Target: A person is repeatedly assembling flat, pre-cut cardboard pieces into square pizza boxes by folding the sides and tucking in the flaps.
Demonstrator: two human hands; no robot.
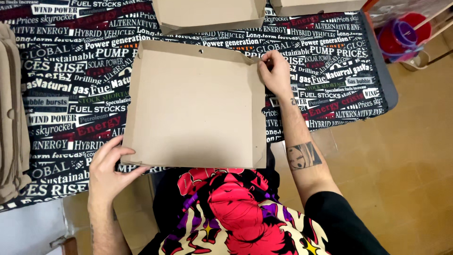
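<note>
A flat brown cardboard box point(193, 106), partly folded with low raised sides, lies on a table covered by a black cloth printed with white and red words point(71, 89). My left hand point(106, 170) grips the box's near left corner, fingers on the folded edge. My right hand point(274, 71) pinches the far right corner, where a side flap meets the back wall. Both arms are bare, and the right forearm carries a tattoo.
Two more folded cardboard boxes point(207, 16) point(316, 5) sit at the table's far edge. A stack of flat cardboard blanks point(12, 113) lies at the left. Red and purple plastic containers point(401, 33) stand on the tiled floor point(406, 141) at the upper right.
</note>
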